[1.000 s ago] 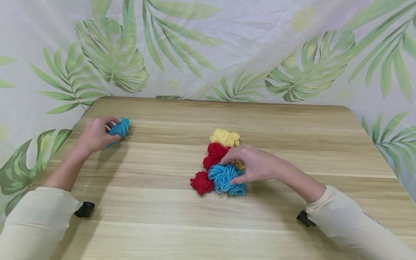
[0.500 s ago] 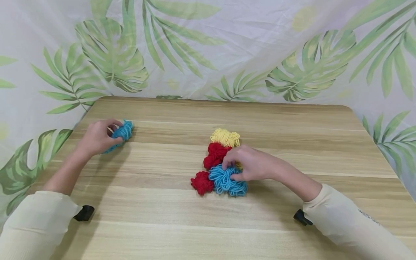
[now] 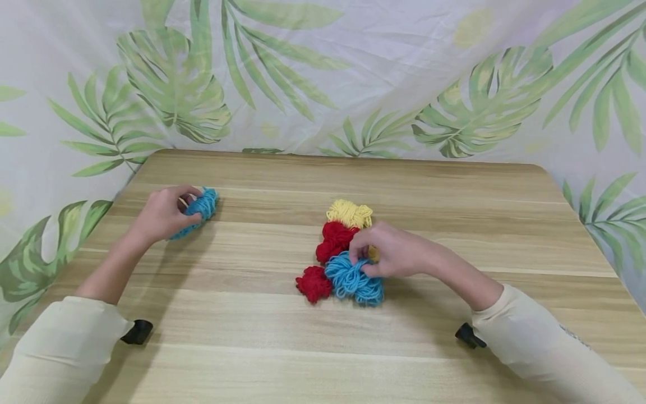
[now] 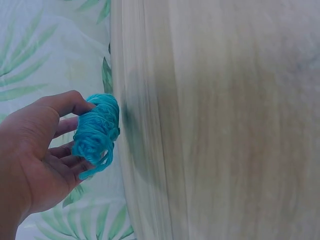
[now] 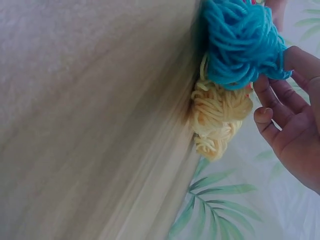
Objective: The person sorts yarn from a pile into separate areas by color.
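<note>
At the table's far left, my left hand (image 3: 164, 213) grips a small blue yarn bundle (image 3: 204, 205) between thumb and fingers. In the left wrist view a loose strand hangs off this blue bundle (image 4: 97, 130); whether it touches the wood I cannot tell. My right hand (image 3: 398, 252) pinches the top of a larger blue yarn bundle (image 3: 348, 280) near the middle. Beside that lie a red bundle (image 3: 314, 284) to its left, another red bundle (image 3: 333, 241) behind, and a pale yellow bundle (image 3: 349, 213) farthest back. More yellow yarn (image 3: 372, 253) peeks out under my right hand.
Wood-grain table (image 3: 242, 331) runs under everything. Behind it hangs a leaf-print cloth (image 3: 373, 67). Black pieces stick out near both sleeves, one by the left cuff (image 3: 137, 332) and one by the right cuff (image 3: 470, 335).
My left hand has moved a little to the right with the small blue yarn bundle. My right thumb and fingers have drawn together on the larger blue bundle.
</note>
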The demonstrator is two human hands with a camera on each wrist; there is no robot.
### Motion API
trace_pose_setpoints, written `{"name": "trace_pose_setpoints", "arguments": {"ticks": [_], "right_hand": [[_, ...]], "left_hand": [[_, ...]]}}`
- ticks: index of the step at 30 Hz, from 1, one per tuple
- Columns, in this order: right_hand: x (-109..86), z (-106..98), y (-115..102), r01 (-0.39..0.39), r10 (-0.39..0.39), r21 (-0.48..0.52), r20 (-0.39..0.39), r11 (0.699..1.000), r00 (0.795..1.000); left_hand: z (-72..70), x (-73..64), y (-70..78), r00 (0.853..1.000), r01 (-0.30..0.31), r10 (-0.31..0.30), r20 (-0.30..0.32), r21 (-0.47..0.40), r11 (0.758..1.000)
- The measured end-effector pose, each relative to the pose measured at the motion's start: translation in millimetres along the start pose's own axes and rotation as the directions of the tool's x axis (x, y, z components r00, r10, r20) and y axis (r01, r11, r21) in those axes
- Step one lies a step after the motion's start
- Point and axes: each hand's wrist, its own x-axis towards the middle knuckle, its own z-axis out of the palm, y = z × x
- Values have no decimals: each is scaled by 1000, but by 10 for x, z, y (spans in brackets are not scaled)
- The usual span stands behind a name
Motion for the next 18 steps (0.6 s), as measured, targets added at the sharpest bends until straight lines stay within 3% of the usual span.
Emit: {"name": "trace_pose_setpoints", "arguments": {"ticks": [18], "right_hand": [[-46,-136,36,32,-26,102,-66,994,997]], "left_hand": [[31,26,41,999,-24,24,43,4,1000]]}}
